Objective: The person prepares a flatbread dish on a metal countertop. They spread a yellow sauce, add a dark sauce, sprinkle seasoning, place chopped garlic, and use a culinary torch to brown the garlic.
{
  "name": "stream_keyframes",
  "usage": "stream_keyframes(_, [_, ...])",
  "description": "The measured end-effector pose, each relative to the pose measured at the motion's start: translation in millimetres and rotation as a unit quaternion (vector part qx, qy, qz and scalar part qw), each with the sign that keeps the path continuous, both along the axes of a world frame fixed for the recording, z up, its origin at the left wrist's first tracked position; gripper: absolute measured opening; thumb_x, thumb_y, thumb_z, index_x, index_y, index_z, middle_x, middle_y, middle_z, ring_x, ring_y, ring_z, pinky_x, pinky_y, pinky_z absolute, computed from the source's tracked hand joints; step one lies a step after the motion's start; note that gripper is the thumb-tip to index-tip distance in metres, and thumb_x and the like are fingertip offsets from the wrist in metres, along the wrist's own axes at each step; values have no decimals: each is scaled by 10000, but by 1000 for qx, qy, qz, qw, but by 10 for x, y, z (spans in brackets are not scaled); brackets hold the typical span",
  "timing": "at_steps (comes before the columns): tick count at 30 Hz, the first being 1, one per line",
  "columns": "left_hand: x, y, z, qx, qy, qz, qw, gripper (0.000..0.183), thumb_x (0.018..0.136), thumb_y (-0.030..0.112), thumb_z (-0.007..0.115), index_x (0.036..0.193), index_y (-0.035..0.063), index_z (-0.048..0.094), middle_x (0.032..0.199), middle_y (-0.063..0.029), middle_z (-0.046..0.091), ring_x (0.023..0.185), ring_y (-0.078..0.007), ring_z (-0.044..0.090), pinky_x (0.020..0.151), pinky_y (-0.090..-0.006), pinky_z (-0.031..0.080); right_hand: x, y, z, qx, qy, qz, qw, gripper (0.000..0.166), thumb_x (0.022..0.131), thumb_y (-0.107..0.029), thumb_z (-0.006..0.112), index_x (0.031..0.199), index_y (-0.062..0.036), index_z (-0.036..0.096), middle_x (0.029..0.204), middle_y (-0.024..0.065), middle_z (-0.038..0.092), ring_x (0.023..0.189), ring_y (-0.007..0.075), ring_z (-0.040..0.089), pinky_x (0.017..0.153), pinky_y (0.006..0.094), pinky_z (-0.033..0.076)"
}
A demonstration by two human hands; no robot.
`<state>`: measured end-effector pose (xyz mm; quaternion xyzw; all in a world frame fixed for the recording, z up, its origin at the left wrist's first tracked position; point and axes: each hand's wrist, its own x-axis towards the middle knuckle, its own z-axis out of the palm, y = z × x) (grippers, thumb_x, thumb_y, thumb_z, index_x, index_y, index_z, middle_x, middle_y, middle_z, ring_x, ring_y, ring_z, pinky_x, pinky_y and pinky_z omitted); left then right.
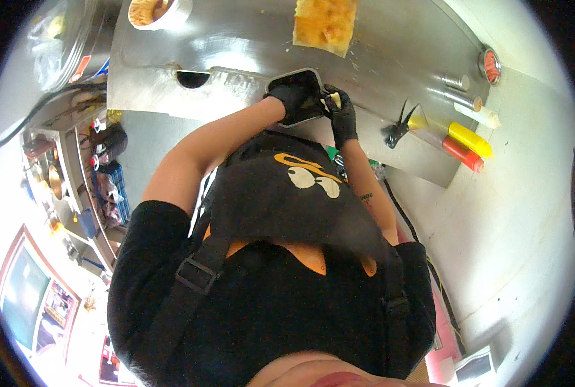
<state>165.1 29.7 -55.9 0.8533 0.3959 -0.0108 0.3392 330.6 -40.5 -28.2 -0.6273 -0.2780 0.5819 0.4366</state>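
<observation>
A dark rectangular container with a pale rim sits at the front edge of the steel counter. My left hand, in a black glove, reaches over its opening. The fingers blend into the dark inside, so their grip is hidden. At the container's right side, my right hand, also gloved in black, has its fingers curled around a small pale-yellow piece. Farther back on the counter lies a flat, golden-brown sheet of flatbread or pastry.
A white tub with brown contents stands at the back left. To the right are a black pointed tool, a yellow squeeze bottle, a red squeeze bottle and an open tin. A cut-out breaks the counter's front. Shelving stands left.
</observation>
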Motion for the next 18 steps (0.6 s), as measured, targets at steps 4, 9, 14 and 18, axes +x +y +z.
stream_keyframes(4, [139, 42, 179, -59, 90, -4, 994, 550, 811, 511, 536, 1207, 130, 509, 1229, -168, 505, 1129, -332, 476, 956, -385, 367, -114, 42, 195, 29, 14, -40, 999, 209, 868, -102, 598, 1071, -58, 577, 935, 33, 611, 811, 119, 584, 717, 245, 492])
stream_keyframes(9, [218, 40, 28, -209, 23, -61, 976, 499, 874, 450, 493, 1253, 125, 509, 1253, -161, 520, 1143, -323, 483, 984, -365, 365, -118, 16, 43, 34, -13, -46, 998, 223, 871, -132, 597, 1081, -57, 580, 942, 46, 616, 812, 129, 587, 716, 248, 483])
stream_keyframes(14, [219, -33, -402, -249, 4, -89, 964, 466, 897, 433, 463, 1231, 115, 529, 1226, -161, 541, 1102, -326, 508, 961, -371, 379, -99, 28, 13, 24, -41, -51, 998, 226, 882, -118, 586, 1096, -44, 581, 971, 57, 617, 853, 134, 589, 724, 258, 501])
stream_keyframes(18, [244, -40, -503, -264, 44, -93, 959, 452, 908, 424, 447, 1222, 111, 536, 1218, -160, 548, 1081, -326, 520, 951, -375, 385, -78, 10, -131, 28, -73, -22, 997, 232, 882, -117, 580, 1099, -35, 582, 959, 58, 620, 842, 135, 589, 736, 242, 487])
